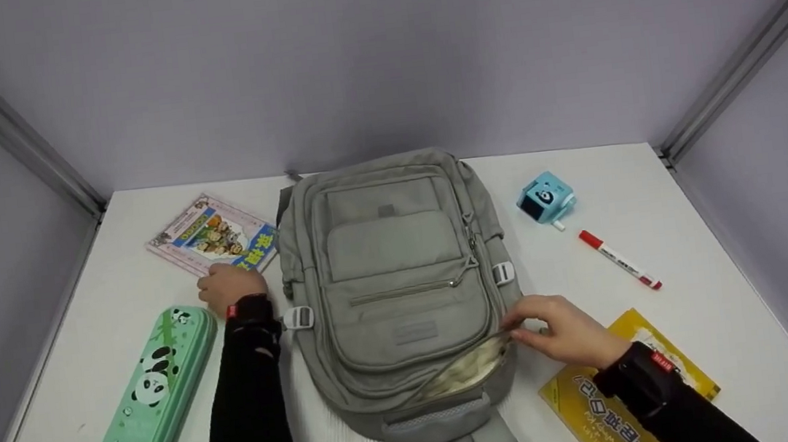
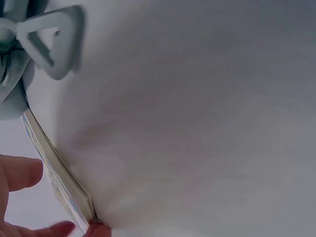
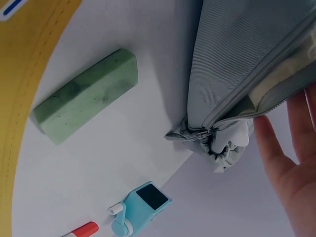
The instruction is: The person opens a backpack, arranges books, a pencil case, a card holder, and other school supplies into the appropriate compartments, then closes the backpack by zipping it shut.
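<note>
- The bag (image 1: 393, 243) is laid on the worktop (image 1: 748, 315) between both hands; its opening (image 1: 465, 371) is already unzipped, its edge pinched by the right hand's (image 1: 566, 327) fingers.
- The pink book (image 1: 219, 232) is touched at its near edge by the left hand's (image 1: 231, 286) fingers; whether it is gripped cannot be told.
- Left outside the bag are that book, the pencil case (image 1: 156, 400) near the left fingers, the sharpener (image 1: 545, 198) and marker (image 1: 620, 259) beyond the right fingers, and the yellow book (image 1: 605, 418) nearer the person.
</note>
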The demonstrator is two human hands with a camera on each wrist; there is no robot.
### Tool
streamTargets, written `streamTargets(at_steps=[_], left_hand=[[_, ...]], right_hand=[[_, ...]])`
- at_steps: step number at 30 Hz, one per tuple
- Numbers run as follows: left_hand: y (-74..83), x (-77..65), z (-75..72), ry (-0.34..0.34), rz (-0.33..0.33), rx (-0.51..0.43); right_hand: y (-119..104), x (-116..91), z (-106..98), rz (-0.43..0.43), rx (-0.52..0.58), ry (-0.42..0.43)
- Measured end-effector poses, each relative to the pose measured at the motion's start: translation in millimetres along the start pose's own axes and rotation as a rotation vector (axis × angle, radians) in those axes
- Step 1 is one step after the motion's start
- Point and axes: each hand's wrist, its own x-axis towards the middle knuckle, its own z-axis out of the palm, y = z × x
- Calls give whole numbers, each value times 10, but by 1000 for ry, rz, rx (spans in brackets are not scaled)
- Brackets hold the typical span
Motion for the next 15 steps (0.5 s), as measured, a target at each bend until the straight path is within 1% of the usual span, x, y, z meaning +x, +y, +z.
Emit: streamTargets(at_steps=[4, 5, 7, 9, 10, 15], left_hand=[[21, 100, 15, -47, -150, -20], [19, 125, 17, -51, -175, -21], [7, 164, 19, -56, -201, -9], [-6, 199, 18, -60, -200, 11], [-12, 215, 18, -65, -185, 26], [3, 277, 54, -99, -75, 110]], right_hand=[[-10, -14, 36, -12, 9, 11], [-11, -16, 43, -16, 6, 14], [-10, -10, 54, -24, 3, 19], [-2, -12, 56, -23, -2, 27], [4, -13, 56, -19, -6, 30], [45, -34, 69, -5, -9, 49]])
